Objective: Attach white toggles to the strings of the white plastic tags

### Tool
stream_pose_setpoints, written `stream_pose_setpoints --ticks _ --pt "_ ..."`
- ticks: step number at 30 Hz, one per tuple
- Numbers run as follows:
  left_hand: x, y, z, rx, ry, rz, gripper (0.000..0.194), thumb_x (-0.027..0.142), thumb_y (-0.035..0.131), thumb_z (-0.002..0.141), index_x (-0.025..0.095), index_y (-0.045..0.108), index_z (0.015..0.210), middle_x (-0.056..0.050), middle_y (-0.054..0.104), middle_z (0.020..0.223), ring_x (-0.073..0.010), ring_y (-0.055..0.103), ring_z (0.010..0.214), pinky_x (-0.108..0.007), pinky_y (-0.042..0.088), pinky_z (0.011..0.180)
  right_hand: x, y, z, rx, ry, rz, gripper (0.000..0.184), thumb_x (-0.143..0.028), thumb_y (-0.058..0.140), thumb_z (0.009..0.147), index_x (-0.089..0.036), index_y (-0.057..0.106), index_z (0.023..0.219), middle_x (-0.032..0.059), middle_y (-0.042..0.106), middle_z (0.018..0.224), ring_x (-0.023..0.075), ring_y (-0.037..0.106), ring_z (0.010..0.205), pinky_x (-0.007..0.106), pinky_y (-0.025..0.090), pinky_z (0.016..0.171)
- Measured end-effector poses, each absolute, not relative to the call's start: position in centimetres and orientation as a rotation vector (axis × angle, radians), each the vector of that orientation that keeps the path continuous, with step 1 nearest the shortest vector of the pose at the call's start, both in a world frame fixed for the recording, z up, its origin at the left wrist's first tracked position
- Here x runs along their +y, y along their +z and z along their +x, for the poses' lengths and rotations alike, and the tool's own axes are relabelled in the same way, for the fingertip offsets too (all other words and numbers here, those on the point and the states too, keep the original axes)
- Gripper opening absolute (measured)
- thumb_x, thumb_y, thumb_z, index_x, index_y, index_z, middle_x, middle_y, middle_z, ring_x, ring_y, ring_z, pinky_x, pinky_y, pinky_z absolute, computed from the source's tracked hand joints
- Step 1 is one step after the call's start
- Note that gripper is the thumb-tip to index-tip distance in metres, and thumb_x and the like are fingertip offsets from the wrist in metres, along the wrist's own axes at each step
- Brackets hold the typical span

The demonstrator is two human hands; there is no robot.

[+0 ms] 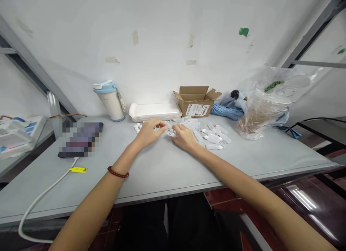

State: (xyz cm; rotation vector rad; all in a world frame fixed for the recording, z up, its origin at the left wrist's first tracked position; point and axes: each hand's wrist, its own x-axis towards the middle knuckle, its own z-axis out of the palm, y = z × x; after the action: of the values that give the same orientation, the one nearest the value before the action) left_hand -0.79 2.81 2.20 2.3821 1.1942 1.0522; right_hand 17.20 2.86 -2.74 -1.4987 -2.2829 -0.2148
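Observation:
My left hand (150, 133), with a dark red bead bracelet (118, 173) on its wrist, is raised a little over the table, thumb and forefinger brought together. Whatever is between those fingertips is too small to tell. Beside it, my right hand (185, 136) curls its fingers down over something translucent at the left end of a loose pile. That pile has several small translucent plastic bottles (213, 138), lying on their sides to the right of my right hand. A few small white caps (137, 127) lie just left of my left hand.
Behind the hands are a stack of white trays (155, 110) and an open cardboard box (197, 105). A tumbler (110, 103) stands at back left, near a phone (81, 139) on a white cable (51, 188). Blue cloth (228, 110) and a clear plastic bag (262, 114) are at right.

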Motion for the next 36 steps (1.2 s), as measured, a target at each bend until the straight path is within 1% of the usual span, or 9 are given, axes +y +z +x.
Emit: stream_pose_setpoints --ticks 5,9,13,19,24,29,32,36 --pt "2.4 0.9 0.7 1.118 0.988 2.531 0.014 0.025 0.053 0.082 0.019 0.063 0.075 -0.003 0.062 0.076 -0.0184 0.052 0.078 -0.032 0.042 0.072 2.8 -2.7 17.0 -2.332 -0.301 -1.468 0.02 -0.017 0.046 0.082 -0.016 0.055 0.1 0.0104 0.064 0.097 0.0232 0.054 0.093 0.03 0.039 0.072" --pt "2.5 0.9 0.6 1.082 0.974 2.628 0.015 0.021 0.05 0.083 0.017 0.06 0.072 -0.004 0.059 0.075 -0.0194 0.049 0.078 -0.033 0.041 0.071 2.7 -2.5 17.1 -2.366 -0.32 -1.46 0.019 -0.018 0.045 0.083 -0.015 0.055 0.1 0.0107 0.064 0.097 0.0236 0.054 0.093 0.03 0.039 0.073" --pt "2.6 1.3 0.3 1.059 0.961 2.692 0.016 0.018 0.046 0.084 0.017 0.056 0.072 -0.005 0.057 0.075 -0.0201 0.047 0.078 -0.034 0.04 0.072 2.7 -2.3 17.0 -2.4 -0.31 -1.455 0.021 -0.014 0.044 0.082 -0.014 0.054 0.101 0.0105 0.063 0.099 0.0238 0.054 0.096 0.03 0.04 0.071" --pt "2.9 1.8 -0.3 1.114 1.035 2.664 0.016 0.021 0.046 0.084 0.018 0.053 0.07 -0.005 0.057 0.074 -0.0203 0.048 0.078 -0.036 0.04 0.075 2.9 -2.4 17.0 -2.346 -0.181 -1.468 0.026 -0.013 0.048 0.076 -0.016 0.052 0.102 0.0123 0.063 0.103 0.0246 0.054 0.098 0.03 0.041 0.07" --pt "3.0 2.6 -1.1 1.243 1.204 2.488 0.014 0.026 0.051 0.083 0.019 0.057 0.072 -0.003 0.06 0.074 -0.0185 0.052 0.078 -0.033 0.042 0.076 3.1 -2.8 17.2 -2.286 -0.083 -1.484 0.032 -0.015 0.051 0.074 -0.016 0.05 0.105 0.0134 0.062 0.106 0.0255 0.055 0.098 0.031 0.041 0.074" --pt "2.1 1.5 0.6 1.05 1.096 2.603 0.009 0.025 0.061 0.079 0.019 0.064 0.083 -0.004 0.058 0.082 -0.0194 0.051 0.084 -0.033 0.043 0.077 3.3 -3.0 17.0 -2.218 -0.046 -1.501 0.03 -0.02 0.049 0.077 -0.016 0.049 0.106 0.013 0.064 0.102 0.0255 0.057 0.094 0.031 0.041 0.071" --pt "1.9 0.6 1.6 1.03 0.992 2.763 0.011 0.02 0.057 0.081 0.018 0.065 0.087 -0.006 0.056 0.085 -0.0216 0.047 0.086 -0.036 0.042 0.078 3.3 -3.2 17.0 -2.214 -0.021 -1.463 0.033 -0.02 0.047 0.077 -0.015 0.047 0.11 0.0126 0.065 0.099 0.0255 0.058 0.09 0.03 0.04 0.067" --pt "2.1 0.4 1.5 1.048 0.981 2.798 0.015 0.016 0.049 0.085 0.016 0.064 0.082 -0.007 0.055 0.085 -0.0217 0.046 0.084 -0.036 0.041 0.077 3.3 -3.4 17.2 -2.229 0.018 -1.37 0.038 -0.021 0.049 0.074 -0.016 0.046 0.112 0.0104 0.065 0.101 0.0247 0.059 0.088 0.029 0.039 0.064"
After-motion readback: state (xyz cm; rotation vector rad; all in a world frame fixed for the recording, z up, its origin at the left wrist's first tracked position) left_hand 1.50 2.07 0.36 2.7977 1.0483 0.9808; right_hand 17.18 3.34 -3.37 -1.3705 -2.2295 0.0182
